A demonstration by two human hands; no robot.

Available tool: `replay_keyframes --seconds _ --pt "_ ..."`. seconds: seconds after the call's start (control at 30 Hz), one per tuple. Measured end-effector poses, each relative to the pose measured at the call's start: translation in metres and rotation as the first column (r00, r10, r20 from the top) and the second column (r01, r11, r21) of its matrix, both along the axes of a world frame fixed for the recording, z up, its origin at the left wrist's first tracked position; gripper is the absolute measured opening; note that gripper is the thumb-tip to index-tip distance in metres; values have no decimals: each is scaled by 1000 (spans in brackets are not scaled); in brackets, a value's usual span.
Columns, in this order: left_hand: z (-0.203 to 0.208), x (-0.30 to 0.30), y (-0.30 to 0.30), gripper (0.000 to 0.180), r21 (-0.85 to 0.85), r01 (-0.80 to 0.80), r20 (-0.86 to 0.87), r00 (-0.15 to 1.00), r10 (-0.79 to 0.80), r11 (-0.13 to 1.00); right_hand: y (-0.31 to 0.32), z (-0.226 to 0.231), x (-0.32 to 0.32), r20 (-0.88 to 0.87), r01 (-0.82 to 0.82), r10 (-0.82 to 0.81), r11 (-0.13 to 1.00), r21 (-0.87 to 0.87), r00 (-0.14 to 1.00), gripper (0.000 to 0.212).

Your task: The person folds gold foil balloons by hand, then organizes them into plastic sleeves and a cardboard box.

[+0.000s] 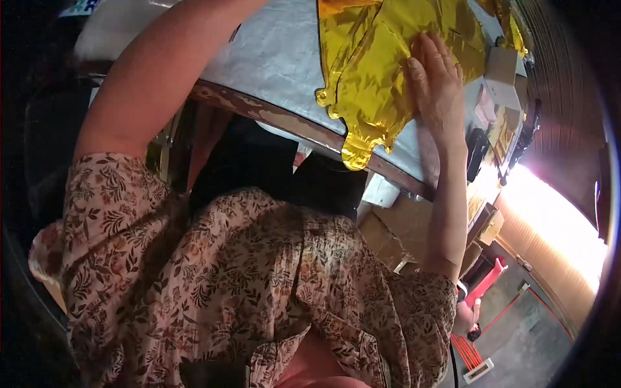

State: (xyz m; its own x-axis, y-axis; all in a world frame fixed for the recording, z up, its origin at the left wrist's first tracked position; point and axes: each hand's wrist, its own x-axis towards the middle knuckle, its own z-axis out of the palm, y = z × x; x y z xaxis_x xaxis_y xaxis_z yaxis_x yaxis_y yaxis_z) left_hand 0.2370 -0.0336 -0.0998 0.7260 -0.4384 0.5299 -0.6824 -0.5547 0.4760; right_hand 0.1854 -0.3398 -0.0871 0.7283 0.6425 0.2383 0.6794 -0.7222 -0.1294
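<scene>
A flat, shiny gold foil sheet (375, 77) with rounded tabs along its edge, looking like an uninflated foil balloon, lies on the table. One tabbed end of it hangs over the table's near edge. My right hand (438, 90) rests on the foil's right part, palm down, with its fingers stretched out and gripping nothing. My left forearm reaches over the table's left side and leaves the picture at the top, so my left hand is out of sight.
The table (278, 71) has a grey cover and a worn brown edge. A small white box (506, 68) and a black object (477, 150) lie at its right. Cardboard (404, 229) stands below. Far right, another person (467, 313) is near a bright opening.
</scene>
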Motion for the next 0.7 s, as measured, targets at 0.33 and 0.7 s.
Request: replay_keyframes --seconds 0.33,0.7 --pt "7 -3 4 25 15 -1 -15 1000 1 1000 8 0 -2 2 10 -10 1000 16 1000 53" --pt "0 -10 4 30 42 -43 -144 988 49 998 17 9 -20 -38 105 -104 994 26 994 53"
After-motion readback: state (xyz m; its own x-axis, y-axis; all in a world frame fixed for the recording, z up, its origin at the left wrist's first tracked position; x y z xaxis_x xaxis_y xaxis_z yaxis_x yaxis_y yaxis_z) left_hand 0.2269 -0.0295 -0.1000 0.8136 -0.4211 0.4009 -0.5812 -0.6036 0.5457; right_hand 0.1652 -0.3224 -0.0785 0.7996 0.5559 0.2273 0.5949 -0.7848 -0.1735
